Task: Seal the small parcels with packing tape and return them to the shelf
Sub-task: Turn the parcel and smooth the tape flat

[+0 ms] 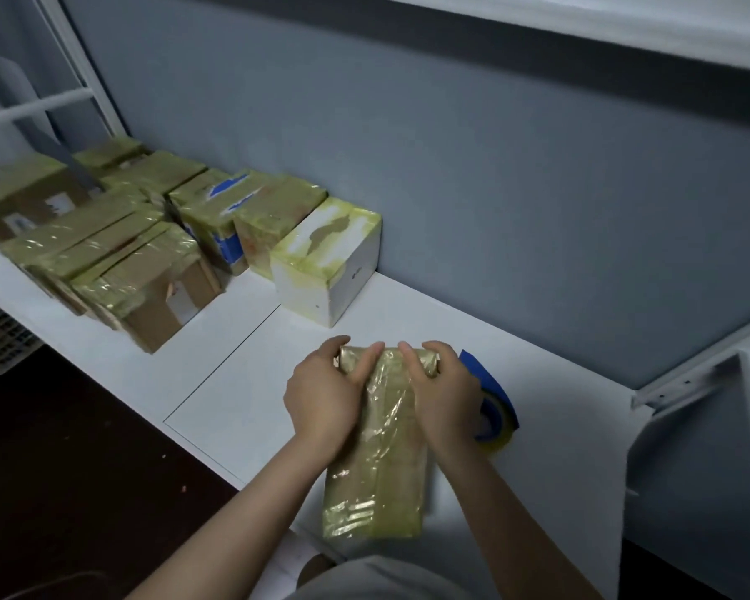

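A small parcel (377, 482) wrapped in glossy yellowish tape lies lengthwise on the white shelf (234, 383) in front of me. My left hand (325, 396) grips its far left corner, fingers curled over the end. My right hand (442, 396) grips the far right corner the same way, thumb lying on the top. Just right of my right hand, partly hidden by it, sits a tape roll with a blue holder (494, 404).
Several taped parcels (139, 257) stand in rows at the left of the shelf. A white taped box (325, 262) stands nearest, against the grey wall. A white metal bracket (702, 374) juts in at the right. Dark floor lies below the shelf's front edge.
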